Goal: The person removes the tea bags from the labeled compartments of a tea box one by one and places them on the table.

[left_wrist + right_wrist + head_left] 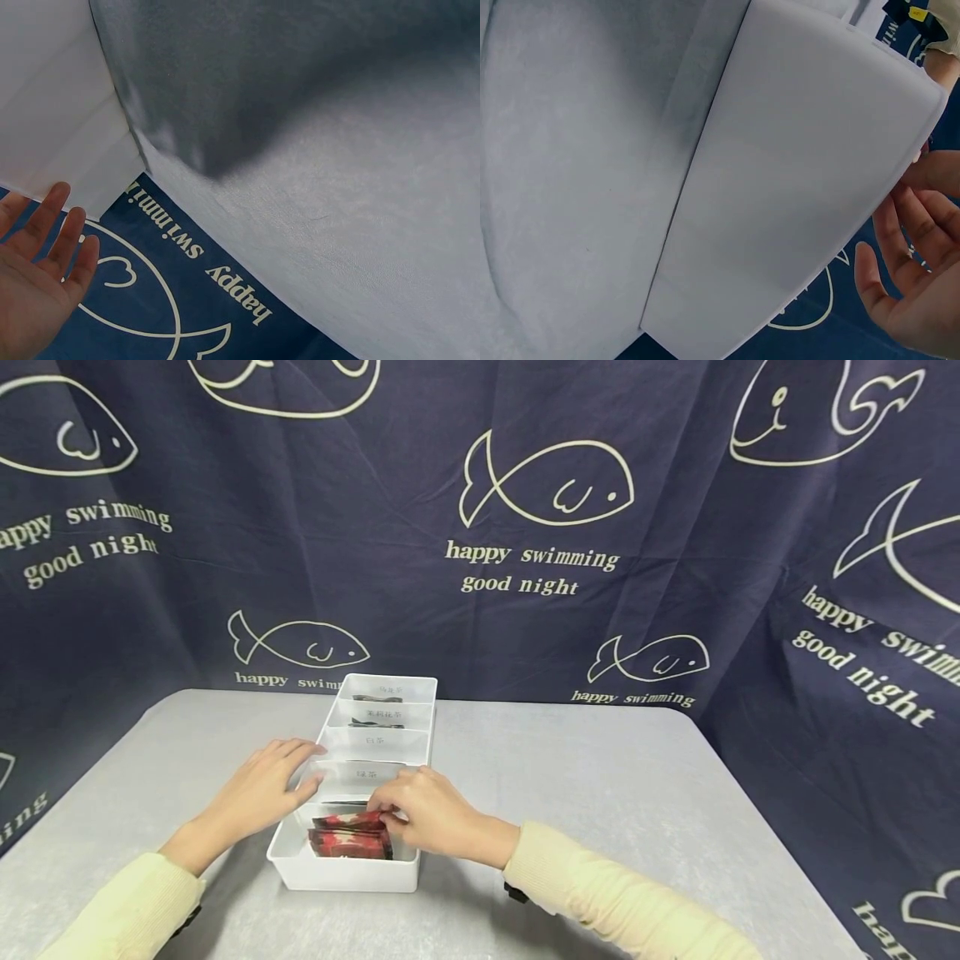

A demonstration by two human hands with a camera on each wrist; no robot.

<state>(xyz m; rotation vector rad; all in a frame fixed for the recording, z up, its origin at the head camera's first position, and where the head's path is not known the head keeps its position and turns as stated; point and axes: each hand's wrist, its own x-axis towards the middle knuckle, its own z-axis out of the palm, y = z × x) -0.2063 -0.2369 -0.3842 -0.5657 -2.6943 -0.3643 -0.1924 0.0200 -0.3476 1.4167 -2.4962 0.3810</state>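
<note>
A long white divided box point(352, 875) stands on the table, its compartment walls bearing tea labels in Chinese. Red tea sachets point(351, 843) stand in the nearest compartment. At their right end, my right hand point(423, 810) reaches over the box's right rim, thumb and forefinger pinching a red sachet's corner. In the right wrist view, the box wall hides those fingertips while the other fingers point(911, 232) stay outside. My left hand point(262, 785) is at the left rim, fingers extended and nothing held. The left wrist view shows its fingers point(52, 210) against the box's outer side.
Dark sachets point(377, 724) show in the farther compartments. The grey table point(570, 827) extends on both sides of the box. A dark blue cloth point(540, 635) with fish drawings hangs behind the table and along its sides.
</note>
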